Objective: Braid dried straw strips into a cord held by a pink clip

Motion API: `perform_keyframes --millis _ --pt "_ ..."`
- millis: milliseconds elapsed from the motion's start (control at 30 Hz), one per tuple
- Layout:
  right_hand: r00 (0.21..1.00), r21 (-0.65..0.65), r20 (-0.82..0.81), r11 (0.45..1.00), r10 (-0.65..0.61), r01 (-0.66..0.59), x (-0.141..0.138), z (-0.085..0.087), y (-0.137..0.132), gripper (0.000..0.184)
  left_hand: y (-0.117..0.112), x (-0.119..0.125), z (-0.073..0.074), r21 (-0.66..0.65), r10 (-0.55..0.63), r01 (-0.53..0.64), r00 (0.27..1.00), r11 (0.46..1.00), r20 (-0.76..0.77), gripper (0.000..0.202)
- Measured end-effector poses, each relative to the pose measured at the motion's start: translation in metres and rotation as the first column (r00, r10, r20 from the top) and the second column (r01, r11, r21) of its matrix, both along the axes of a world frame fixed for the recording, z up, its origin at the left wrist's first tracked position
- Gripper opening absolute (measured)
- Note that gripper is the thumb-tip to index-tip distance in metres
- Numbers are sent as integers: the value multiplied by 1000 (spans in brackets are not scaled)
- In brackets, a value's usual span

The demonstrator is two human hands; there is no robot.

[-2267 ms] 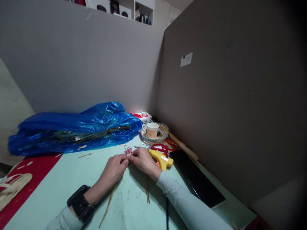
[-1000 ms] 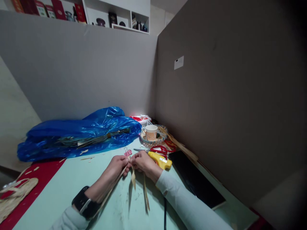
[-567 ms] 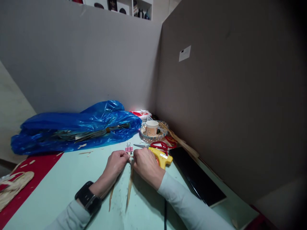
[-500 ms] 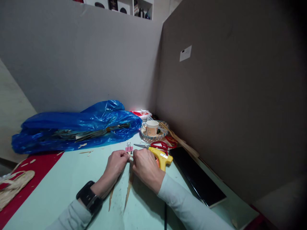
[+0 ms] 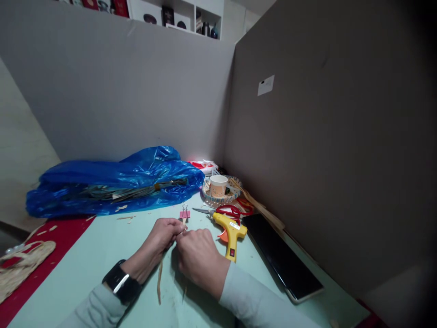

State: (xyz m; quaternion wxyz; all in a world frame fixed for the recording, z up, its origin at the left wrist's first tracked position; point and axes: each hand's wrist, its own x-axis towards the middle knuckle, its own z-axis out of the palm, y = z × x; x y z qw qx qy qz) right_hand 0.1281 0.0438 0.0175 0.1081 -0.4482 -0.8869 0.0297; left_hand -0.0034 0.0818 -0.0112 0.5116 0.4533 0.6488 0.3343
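Note:
A pink binder clip (image 5: 185, 214) grips the far end of a narrow piece of tan dried plant strips (image 5: 184, 222) on the table. Just on the near side of the clip, my left hand (image 5: 165, 233) pinches this piece between thumb and fingertips. My right hand (image 5: 201, 250) is curled shut close beside it, back of the hand up, around a strip whose thin tip shows below. Another loose tan strip (image 5: 159, 282) hangs toward me under my left hand. The fingertips of my right hand are hidden.
Right of my hands lie a yellow glue gun (image 5: 232, 232), red-handled scissors (image 5: 228, 211) and a black flat slab (image 5: 283, 259). Behind stands a paper cup (image 5: 218, 186) in a woven basket (image 5: 235, 195). A blue plastic bag (image 5: 102, 171) with dried stalks lies back left; grey partitions (image 5: 143, 91) enclose the table.
My right hand has moved left and toward me, its fingers now curled under. My left hand stays near the clip. The glue gun's handle shows more, and the view has shifted slightly.

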Motion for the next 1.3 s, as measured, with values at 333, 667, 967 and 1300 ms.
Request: perform_keyframes --millis 333,667,967,1300 --pt "914 -350 -355 935 -194 62 20 -5 41 26 -5 -3 -5 44 -53 51 997 998 64 25" --pt "842 -437 -502 898 -196 -51 10 -18 56 23 -12 -5 -1 178 -109 119 992 977 -63 26" --pt "775 -471 -560 882 -291 -9 12 -18 52 27 -22 -7 7 343 -88 206 940 916 -331 32" --pt "686 -528 -634 848 -358 -46 12 -23 50 23 -48 18 16 363 31 419 619 832 -785 34"
